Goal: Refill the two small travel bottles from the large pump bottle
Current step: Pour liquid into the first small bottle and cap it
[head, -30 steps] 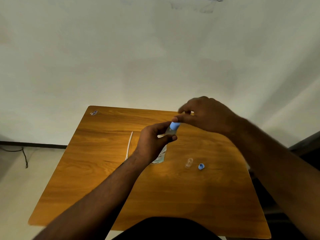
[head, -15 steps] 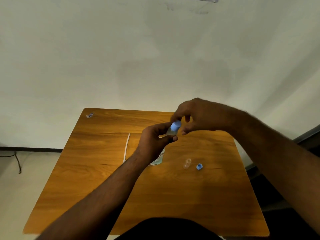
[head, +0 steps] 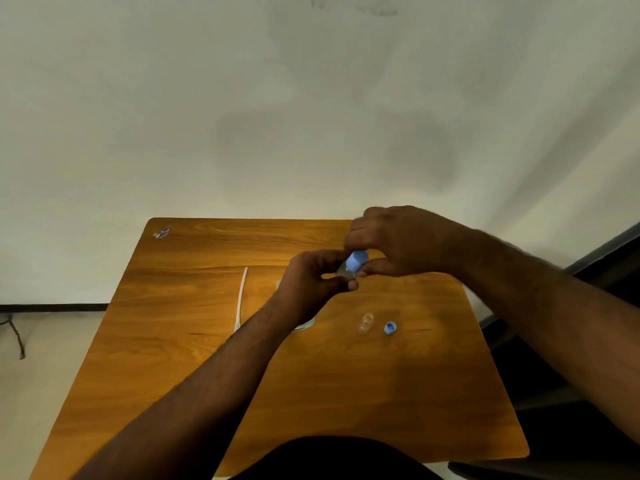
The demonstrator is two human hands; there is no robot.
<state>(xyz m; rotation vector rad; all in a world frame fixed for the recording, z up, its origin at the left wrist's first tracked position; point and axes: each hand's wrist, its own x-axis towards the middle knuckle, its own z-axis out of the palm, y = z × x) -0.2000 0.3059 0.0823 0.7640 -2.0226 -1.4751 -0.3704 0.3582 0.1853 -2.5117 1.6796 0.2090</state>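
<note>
My left hand (head: 313, 282) holds a small clear travel bottle (head: 345, 269) tilted above the wooden table (head: 194, 341). My right hand (head: 398, 242) pinches the blue cap (head: 356, 260) that sits on that bottle's neck. A second small clear bottle (head: 365, 322) stands uncapped on the table, with its blue cap (head: 390, 328) lying just to its right. The large bottle (head: 306, 325) is almost wholly hidden behind my left forearm; only its base edge shows.
A long white pump tube (head: 240, 299) lies on the table left of my left arm. A small sticker (head: 161, 233) sits at the far left corner. A dark chair (head: 606, 265) stands beyond the table's right edge.
My right hand's fingers have shifted around the blue cap on the held bottle, closing onto it again. The bottle stays in my left hand at about the same spot.
</note>
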